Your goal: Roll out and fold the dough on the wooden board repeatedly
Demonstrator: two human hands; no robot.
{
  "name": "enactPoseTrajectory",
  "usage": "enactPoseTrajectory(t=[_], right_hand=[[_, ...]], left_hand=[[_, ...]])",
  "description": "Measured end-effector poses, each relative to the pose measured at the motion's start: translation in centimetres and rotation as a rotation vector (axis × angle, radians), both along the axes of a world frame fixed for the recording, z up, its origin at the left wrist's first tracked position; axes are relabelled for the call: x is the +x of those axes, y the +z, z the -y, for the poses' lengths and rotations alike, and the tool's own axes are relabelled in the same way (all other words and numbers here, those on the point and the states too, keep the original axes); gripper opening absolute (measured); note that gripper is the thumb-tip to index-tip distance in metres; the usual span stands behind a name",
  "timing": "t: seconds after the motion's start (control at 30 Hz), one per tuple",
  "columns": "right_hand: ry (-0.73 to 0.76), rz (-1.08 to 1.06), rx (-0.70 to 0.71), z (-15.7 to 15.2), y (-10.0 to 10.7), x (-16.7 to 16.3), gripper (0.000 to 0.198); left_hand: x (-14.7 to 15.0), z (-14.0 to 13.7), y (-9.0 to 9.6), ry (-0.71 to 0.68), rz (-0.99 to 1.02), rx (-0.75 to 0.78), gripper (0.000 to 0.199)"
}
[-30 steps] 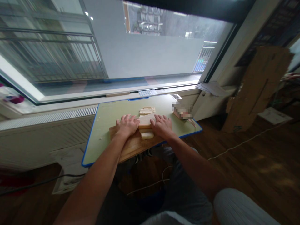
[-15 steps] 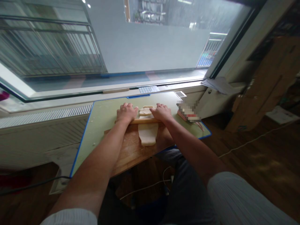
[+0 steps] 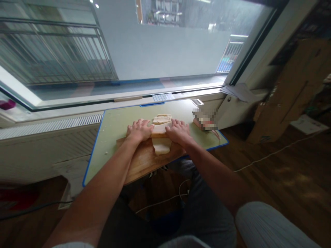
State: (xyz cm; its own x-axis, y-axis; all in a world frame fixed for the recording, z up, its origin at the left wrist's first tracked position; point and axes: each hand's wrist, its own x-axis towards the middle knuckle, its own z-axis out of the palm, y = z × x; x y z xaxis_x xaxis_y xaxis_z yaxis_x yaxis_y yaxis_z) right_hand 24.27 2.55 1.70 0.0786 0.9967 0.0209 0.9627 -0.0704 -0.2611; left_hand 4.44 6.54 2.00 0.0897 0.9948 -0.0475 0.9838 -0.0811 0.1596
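Note:
A wooden rolling pin [image 3: 158, 135] lies crosswise over a flat, pale sheet of dough [image 3: 162, 147]. My left hand [image 3: 140, 130] presses on the pin's left part, fingers pointing away from me and thumb inward. On the right part rests my right hand [image 3: 179, 130], its fingers curved over the pin. The dough shows on both sides of the pin, its near end lying on a brown wooden board [image 3: 144, 160]. Just beyond, folded dough pieces [image 3: 162, 119] lie at the far side. My palms hide the pin's ends.
Under the wooden board is a green, blue-edged mat or tabletop [image 3: 113, 120]. A partly blurred package [image 3: 205, 120] sits at its right. A window sill [image 3: 129, 100] runs behind, with a radiator [image 3: 77, 124] below. A cable [image 3: 269, 156] crosses the floor at right.
Both hands and the rolling pin have moved toward me along the dough. Less dough shows on the near side and more behind the pin. The view has shifted slightly.

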Motion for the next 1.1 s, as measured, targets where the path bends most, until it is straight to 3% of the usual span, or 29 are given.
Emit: enactPoseTrajectory(t=[0.2,0.37,0.8,1.1], right_hand=[[0.042,0.053,0.038,4.4,-0.1,-0.6,0.067],[0.097,0.059,0.023,5.2,-0.2,-0.4,0.066],[0.036,-0.067,-0.048,-3.6,-0.4,1.0,0.068],[-0.053,-0.074,-0.039,-6.8,0.0,1.1,0.062]], left_hand=[[-0.5,4.1,-0.3,-0.037,-0.055,0.052,0.066],[-0.6,5.5,-0.6,-0.035,-0.039,0.124,0.063],[0.2,-2.5,-0.1,0.015,0.043,0.037,0.068],[0.6,-5.0,-0.1,0.068,0.088,0.093,0.066]])
